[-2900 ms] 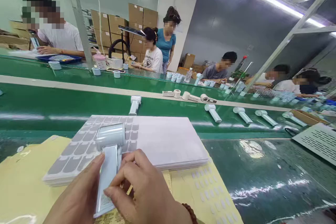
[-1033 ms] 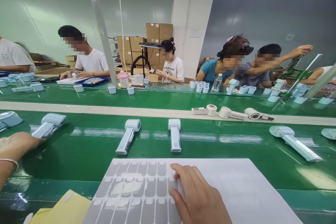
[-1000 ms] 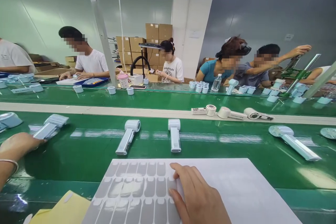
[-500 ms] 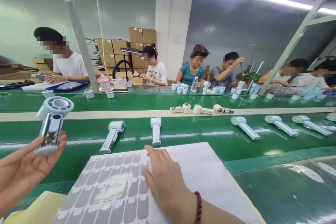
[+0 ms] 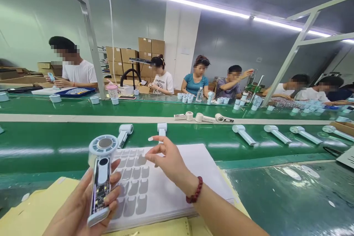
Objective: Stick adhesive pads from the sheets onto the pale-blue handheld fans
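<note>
My left hand (image 5: pixel 83 204) grips a pale-blue handheld fan (image 5: pixel 101 177) upright, its round head on top. The fan's open back shows a circuit board. The fan is just above the near left part of a stack of white sheets (image 5: pixel 171 195) printed with rows of grey rounded labels (image 5: pixel 135 188). My right hand (image 5: pixel 168 158) hovers over the far part of the stack, with thumb and fingertips close together and nothing visible between them. Under the stack lies yellow backing paper (image 5: pixel 33 206).
A green conveyor belt (image 5: pixel 193 151) carries several pale-blue fans in a row beyond the sheets. Past a beige strip stand more parts and co-workers at a long bench. Cartons are stacked at the back. A glossy green mat (image 5: pixel 282 195) lies on the right.
My left hand has brought the fan rightward, over the stack's left side. My right hand has lifted off the sheets, its fingers drawing together. The view has tilted slightly upward.
</note>
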A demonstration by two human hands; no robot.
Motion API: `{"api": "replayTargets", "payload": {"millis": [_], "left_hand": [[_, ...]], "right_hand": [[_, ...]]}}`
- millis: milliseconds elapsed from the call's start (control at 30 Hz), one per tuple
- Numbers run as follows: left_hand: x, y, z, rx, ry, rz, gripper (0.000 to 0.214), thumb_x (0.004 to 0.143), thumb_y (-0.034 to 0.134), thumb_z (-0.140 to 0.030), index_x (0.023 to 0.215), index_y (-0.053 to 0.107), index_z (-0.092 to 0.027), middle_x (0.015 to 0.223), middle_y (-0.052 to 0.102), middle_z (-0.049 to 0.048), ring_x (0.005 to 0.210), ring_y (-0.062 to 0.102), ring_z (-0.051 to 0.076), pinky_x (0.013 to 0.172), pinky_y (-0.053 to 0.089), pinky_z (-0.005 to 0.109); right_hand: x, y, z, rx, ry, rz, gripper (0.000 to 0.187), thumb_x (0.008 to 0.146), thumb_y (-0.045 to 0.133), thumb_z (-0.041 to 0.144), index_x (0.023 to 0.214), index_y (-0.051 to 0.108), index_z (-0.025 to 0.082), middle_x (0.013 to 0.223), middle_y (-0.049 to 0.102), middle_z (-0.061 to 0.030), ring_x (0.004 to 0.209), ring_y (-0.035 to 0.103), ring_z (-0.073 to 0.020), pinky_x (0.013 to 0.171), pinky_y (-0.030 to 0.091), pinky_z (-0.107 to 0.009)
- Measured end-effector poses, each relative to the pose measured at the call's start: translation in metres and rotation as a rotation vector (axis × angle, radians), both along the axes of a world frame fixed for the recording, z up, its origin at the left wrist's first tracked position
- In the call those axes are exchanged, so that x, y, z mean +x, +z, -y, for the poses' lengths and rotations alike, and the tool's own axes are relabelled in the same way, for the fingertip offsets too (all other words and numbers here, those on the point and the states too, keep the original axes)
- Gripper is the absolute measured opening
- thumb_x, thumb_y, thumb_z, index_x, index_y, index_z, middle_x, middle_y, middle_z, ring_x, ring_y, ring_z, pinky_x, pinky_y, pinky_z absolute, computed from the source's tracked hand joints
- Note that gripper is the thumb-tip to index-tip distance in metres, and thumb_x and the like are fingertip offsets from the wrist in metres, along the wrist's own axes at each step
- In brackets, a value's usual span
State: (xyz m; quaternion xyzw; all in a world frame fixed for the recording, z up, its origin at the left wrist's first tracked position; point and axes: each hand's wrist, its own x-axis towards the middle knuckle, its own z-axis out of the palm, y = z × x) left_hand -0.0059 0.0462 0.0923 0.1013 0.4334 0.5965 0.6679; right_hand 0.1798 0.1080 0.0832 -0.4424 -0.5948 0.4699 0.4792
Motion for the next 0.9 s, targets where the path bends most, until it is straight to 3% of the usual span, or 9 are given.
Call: {"api": "replayTargets", "payload": {"millis": [67, 167, 300, 467, 700, 900], "left_hand": [[0.008, 0.005, 0.006, -0.056, 0.059, 0.110, 0.030, 0.091, 0.048, -0.025, 0.108, 0.069, -0.012, 0.079, 0.057, 0.0071, 0.052, 0.057, 0.013, 0.044, 0.056, 0.021], [0.023, 0.010, 0.012, -0.119, 0.160, 0.167, 0.024, 0.092, 0.049, -0.021, 0.101, 0.069, -0.014, 0.081, 0.061, 0.0075, 0.053, 0.062, 0.014, 0.044, 0.057, 0.021], [0.039, 0.011, 0.022, -0.176, 0.157, 0.222, 0.014, 0.089, 0.055, -0.018, 0.088, 0.069, -0.019, 0.068, 0.055, 0.0028, 0.050, 0.061, 0.015, 0.044, 0.057, 0.020], [0.041, 0.007, 0.034, -0.151, 0.143, 0.260, 0.013, 0.088, 0.058, -0.013, 0.089, 0.069, -0.019, 0.069, 0.056, 0.0021, 0.055, 0.063, 0.014, 0.056, 0.060, 0.018], [0.044, 0.008, 0.038, -0.122, 0.160, 0.203, 0.013, 0.084, 0.059, -0.007, 0.083, 0.067, -0.018, 0.082, 0.062, 0.0055, 0.059, 0.063, 0.015, 0.055, 0.062, 0.026], [0.043, 0.008, 0.041, -0.105, 0.138, 0.232, 0.015, 0.083, 0.059, -0.008, 0.085, 0.068, -0.020, 0.080, 0.062, 0.0047, 0.061, 0.064, 0.017, 0.057, 0.063, 0.028]], "right_hand": [[-0.002, 0.013, 0.027, -0.014, 0.075, -0.096, 0.063, 0.068, 0.080, 0.036, 0.124, 0.054, 0.021, 0.086, 0.074, 0.0001, 0.085, 0.072, -0.0198, 0.059, 0.053, -0.026], [-0.012, 0.022, 0.072, -0.092, 0.147, -0.256, 0.069, 0.057, 0.090, 0.030, 0.118, 0.059, 0.023, 0.076, 0.074, 0.0018, 0.104, 0.071, -0.0233, 0.065, 0.054, -0.025], [-0.035, 0.009, 0.108, -0.145, -0.013, -0.363, 0.067, 0.042, 0.095, 0.033, 0.103, 0.068, 0.024, 0.065, 0.074, 0.0013, 0.105, 0.072, -0.0296, 0.087, 0.058, -0.040], [-0.046, -0.008, 0.110, -0.132, -0.099, -0.406, 0.068, 0.037, 0.095, 0.032, 0.101, 0.071, 0.026, 0.062, 0.073, 0.0026, 0.098, 0.074, -0.0291, 0.096, 0.056, -0.042], [-0.043, 0.000, 0.115, -0.185, -0.067, -0.366, 0.063, 0.043, 0.082, 0.013, 0.103, 0.070, 0.025, 0.059, 0.073, 0.0047, 0.094, 0.074, -0.0275, 0.089, 0.060, -0.039], [-0.040, 0.004, 0.114, -0.173, -0.045, -0.335, 0.061, 0.047, 0.080, 0.014, 0.106, 0.068, 0.024, 0.062, 0.074, 0.0040, 0.096, 0.074, -0.0280, 0.092, 0.058, -0.041]]}}
